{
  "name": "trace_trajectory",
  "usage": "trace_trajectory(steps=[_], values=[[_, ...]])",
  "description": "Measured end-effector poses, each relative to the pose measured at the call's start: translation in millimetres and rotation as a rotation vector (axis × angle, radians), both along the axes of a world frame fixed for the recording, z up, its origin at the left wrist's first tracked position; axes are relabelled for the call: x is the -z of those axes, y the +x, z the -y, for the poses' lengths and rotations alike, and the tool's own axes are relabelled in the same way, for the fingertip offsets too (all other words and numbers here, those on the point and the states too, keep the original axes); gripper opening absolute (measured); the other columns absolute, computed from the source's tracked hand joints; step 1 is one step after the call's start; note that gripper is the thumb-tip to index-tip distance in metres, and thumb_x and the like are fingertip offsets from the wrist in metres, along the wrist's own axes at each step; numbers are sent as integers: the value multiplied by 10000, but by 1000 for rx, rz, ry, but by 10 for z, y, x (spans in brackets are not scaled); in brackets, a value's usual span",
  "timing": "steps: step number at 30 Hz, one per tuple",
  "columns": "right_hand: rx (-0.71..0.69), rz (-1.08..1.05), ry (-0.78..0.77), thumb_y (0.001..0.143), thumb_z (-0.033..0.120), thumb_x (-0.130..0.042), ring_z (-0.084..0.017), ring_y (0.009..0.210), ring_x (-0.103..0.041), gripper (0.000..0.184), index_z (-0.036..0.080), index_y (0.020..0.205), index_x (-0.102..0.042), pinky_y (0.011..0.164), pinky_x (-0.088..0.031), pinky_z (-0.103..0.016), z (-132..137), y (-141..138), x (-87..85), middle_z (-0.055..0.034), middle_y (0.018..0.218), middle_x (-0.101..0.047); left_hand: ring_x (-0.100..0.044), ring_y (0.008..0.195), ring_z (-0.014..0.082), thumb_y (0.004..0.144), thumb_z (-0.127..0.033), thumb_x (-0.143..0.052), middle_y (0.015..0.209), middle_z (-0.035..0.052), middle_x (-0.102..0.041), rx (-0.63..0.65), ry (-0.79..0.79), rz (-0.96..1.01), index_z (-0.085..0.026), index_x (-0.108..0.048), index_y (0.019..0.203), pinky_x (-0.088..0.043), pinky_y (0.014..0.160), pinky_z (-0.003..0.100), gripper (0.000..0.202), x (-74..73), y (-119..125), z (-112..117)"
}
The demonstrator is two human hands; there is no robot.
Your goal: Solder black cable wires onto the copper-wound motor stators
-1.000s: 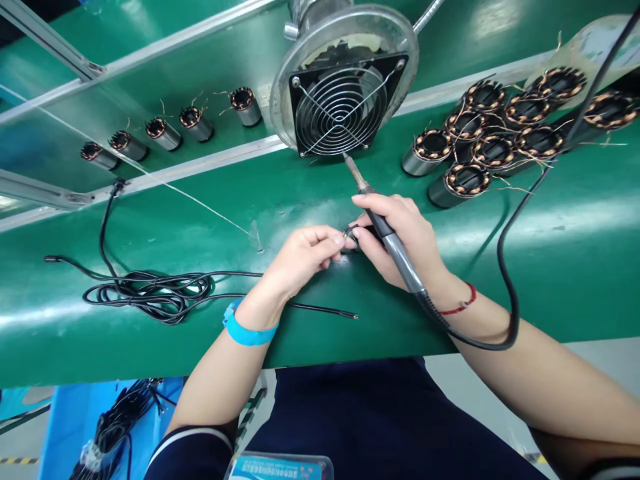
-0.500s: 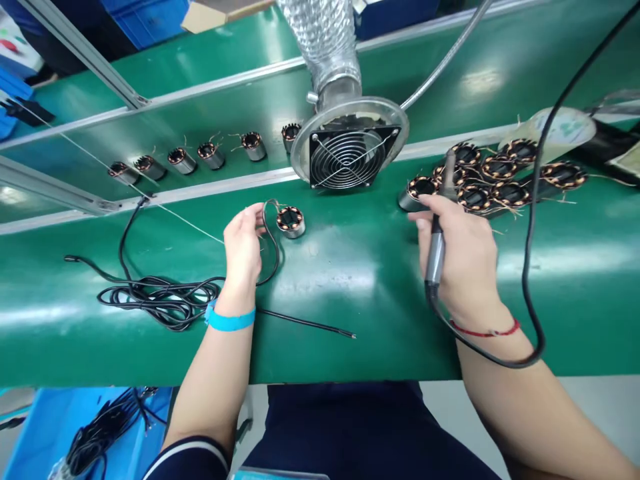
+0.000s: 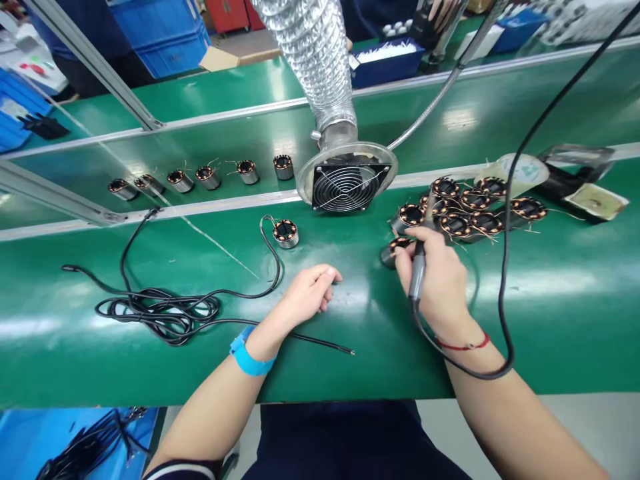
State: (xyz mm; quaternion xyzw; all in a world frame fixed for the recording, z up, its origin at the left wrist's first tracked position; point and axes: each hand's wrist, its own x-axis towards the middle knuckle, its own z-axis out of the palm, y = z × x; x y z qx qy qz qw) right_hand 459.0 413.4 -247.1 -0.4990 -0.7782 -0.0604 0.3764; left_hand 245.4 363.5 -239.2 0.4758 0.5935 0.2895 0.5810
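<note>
My right hand [image 3: 440,280] is wrapped round a soldering iron [image 3: 418,270], its tip pointing away from me. The thumb and forefinger of that hand also touch a wound motor stator [image 3: 393,253] at the near left of a stator cluster [image 3: 455,225]. My left hand [image 3: 311,292] is over the middle of the bench with its fingers curled; whatever may be inside them is hidden. Beyond it stands a single stator [image 3: 285,233], with the end of a black cable [image 3: 274,253] at its wires. A thin pale wire [image 3: 220,247] slants down towards my left hand.
A fan [image 3: 350,187] on a silver duct [image 3: 320,73] stands at the back centre. Several stators [image 3: 207,176] line the ledge behind the rail. Coiled black cable [image 3: 165,310] lies on the left of the bench. The iron's cord [image 3: 505,293] loops over my right forearm.
My left hand has left the cable end by the single stator and moved right and nearer. My right hand has drawn one stator out from the cluster towards me, still holding the iron.
</note>
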Motion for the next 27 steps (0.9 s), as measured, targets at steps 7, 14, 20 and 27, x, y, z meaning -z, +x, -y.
trace_trajectory(steps=[7,14,20,27], values=[[-389,-89,10,904,180,-563,-163,677,-651,213,227,1111,-552,621,-527,-298,215,-199,-67,-7,796,-677,-301,516,72,899,-309,-492,581,-76,-367,-206,-46,65,-154,-570,827,-269,520,205,188,-88,-103,-100],[-341,10,-255,884,369,-625,-236,811,-665,418,185,1231,-482,708,-582,-386,257,-225,-19,-84,933,-651,-432,650,112,858,-361,-563,686,-28,-514,248,106,-101,-161,-567,761,-340,622,249,223,-141,-245,-32],[-365,31,-465,819,307,-702,-255,931,-629,481,189,1232,-486,802,-576,-440,297,-251,-72,-97,1028,-636,-569,835,178,867,-339,-519,858,39,-665,327,210,-233,-173,-676,801,-417,805,284,238,-209,-346,-59],[-380,154,-520,739,390,-806,-259,941,-592,670,183,1288,-484,787,-553,-426,336,-233,-166,-89,1023,-609,-375,563,100,738,-455,-637,631,-6,-543,181,-43,-23,-152,-663,694,-283,541,237,307,-109,-277,-94]])
